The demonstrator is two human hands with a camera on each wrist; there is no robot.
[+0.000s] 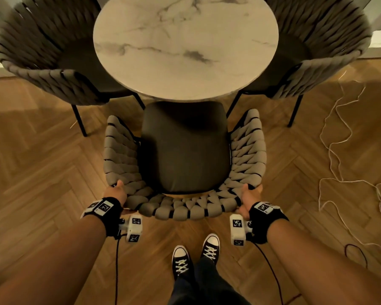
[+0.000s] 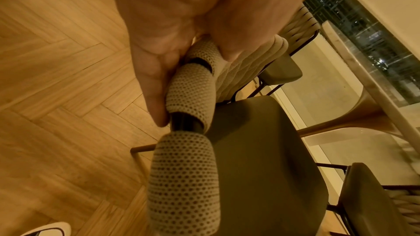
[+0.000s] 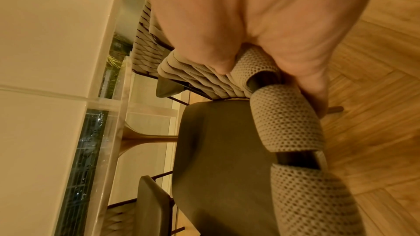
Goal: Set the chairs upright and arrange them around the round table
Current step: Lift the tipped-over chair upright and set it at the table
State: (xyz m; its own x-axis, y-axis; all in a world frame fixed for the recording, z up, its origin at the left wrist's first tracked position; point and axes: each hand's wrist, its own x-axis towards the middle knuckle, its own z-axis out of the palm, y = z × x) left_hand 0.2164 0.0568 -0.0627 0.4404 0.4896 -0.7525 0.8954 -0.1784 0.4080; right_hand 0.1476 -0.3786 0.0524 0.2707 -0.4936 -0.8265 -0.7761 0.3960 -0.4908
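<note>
Gripping near chair (image 1: pixel 183 148) backrest: left hand (image 1: pixel 116 193), right hand (image 1: pixel 250 195).

Warm, dim, amber indoor light tints every view. In the head view the marble table (image 1: pixel 185 47) top is the brightest surface, with a soft sheen rather than hard glare, and it casts a shadow onto the near chair (image 1: pixel 183 148) seat. The wood floor (image 1: pixel 42 155) darkens towards the corners. Straight lines bow at the edges, and the two far chairs look smeared. In both wrist views the hands (image 2: pixel 181 24) sit very close and out of focus, while the mesh straps (image 3: pixel 286 119) show crisp holes; the backgrounds are stretched and soft.
</note>
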